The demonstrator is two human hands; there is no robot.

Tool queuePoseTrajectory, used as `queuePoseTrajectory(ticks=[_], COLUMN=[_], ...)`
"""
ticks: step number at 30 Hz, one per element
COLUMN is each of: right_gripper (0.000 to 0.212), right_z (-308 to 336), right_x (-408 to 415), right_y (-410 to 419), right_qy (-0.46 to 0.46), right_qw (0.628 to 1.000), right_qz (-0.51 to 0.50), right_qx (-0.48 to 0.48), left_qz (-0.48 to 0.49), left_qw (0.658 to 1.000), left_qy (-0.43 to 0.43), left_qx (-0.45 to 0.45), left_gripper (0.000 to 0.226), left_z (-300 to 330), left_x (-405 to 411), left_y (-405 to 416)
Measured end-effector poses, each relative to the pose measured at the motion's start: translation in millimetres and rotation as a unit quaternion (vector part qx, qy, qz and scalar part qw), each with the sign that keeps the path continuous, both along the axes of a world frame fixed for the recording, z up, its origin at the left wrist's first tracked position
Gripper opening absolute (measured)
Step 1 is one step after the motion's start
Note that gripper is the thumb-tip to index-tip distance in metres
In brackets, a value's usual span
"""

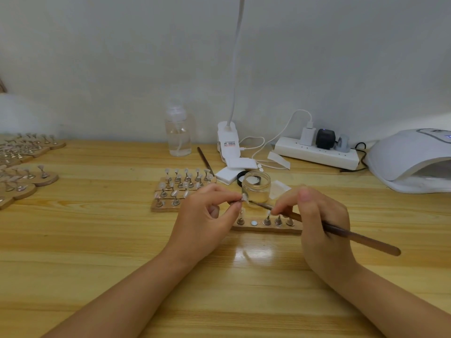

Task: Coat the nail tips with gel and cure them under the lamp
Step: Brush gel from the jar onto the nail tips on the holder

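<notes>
While gel goes onto one tip, the scene reads like this, nearest first:

Right hand: the right hand (314,215) grips a brown-handled gel brush (346,234) like a pen, bristle end aimed left at the tip.
Left hand: the left hand (207,215) pinches a small metal stand with a nail tip (244,197) on top, lifted just above the table.
Step in hand: coating, by my judgement; the brush point meets the held tip.
Near holder: a wooden holder strip (268,228) lies under the hands with four stands on it and one bare magnet spot (254,223), likely where the held stand belongs.
Next move: probably seat the stand on that spot without smearing wet gel, then take another; curing waits.
Gel jar: an open glass jar (256,189) stands just behind the hands, its black lid (240,177) beside it.
More tips: a further block of holder strips (181,189) sits left of the jar, others at the far left edge.
Surface: a glossy pale wooden table (97,252) with lamp glare.
Far side: a clear pump bottle (178,135), a clip lamp base (228,137), a power strip (317,152), and the white curing lamp (412,159) at right, well apart from the hands.
Room: a plain pale wall (122,57).
</notes>
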State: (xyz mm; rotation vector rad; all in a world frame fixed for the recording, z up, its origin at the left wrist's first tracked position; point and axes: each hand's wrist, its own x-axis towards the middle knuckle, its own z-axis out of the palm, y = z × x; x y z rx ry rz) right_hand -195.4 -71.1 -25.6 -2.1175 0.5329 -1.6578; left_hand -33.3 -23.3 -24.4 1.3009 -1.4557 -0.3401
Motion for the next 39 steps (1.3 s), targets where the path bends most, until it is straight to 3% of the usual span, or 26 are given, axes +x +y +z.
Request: queuePoseTrajectory(ticks=[5, 11, 18, 24, 29, 39], right_gripper=[0.04, 0.04, 0.037, 0.043, 0.038, 0.038], right_z=[-0.4, -1.2, -0.6, -1.6, -1.0, -0.6], right_x=[5.5, 1.3, 6.0, 2.3, 6.4, 4.2], right_y=[-0.4, 1.9, 2.0, 2.9, 2.5, 2.9], right_qy=[0.04, -0.008, 0.032, -0.014, 0.029, 0.015], right_qw=[0.999, 0.999, 0.999, 0.999, 0.999, 1.0], right_qz=[-0.025, 0.021, -0.016, 0.008, -0.022, -0.01], right_qx=[-0.011, 0.033, 0.011, 0.036, 0.017, 0.022], left_qz=[-0.002, 0.001, 0.001, 0.002, 0.005, -0.005], left_qw=[1.0, 1.0, 1.0, 1.0, 1.0, 1.0], left_qy=[-0.005, -0.005, -0.01, -0.011, -0.014, -0.001], left_qx=[-0.002, -0.003, -0.002, -0.006, -0.007, -0.003], left_gripper=[0.032, 0.033, 0.022, 0.028, 0.022, 0.026], left_z=[-1.4, -2.2, -2.9, -1.2, -1.2, -1.3], left_x=[0.7, 0.8, 0.5, -0.4, -0.3, 0.3], left_y=[-0.5, -1.6, -2.4, -1.5, -1.8, -2.2])
